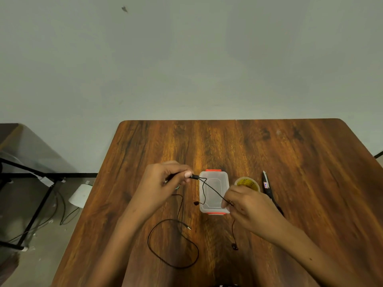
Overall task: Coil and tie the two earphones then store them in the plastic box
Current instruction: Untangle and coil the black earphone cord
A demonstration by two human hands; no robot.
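Both forearms were bare, no sleeves; the left hand (163, 179) showed a pale-painted thumbnail; the right hand (246, 206) wore nothing

The worktop (290, 154) is dark brown wood grain with rounded far corners, its far edge set against a plain pale grey-green wall (186, 59). A small dark mark (124, 9) sits high on the wall. Left of the worktop, a black metal frame (31, 204) and loose cables (62, 212) stand on grey floor (41, 255).
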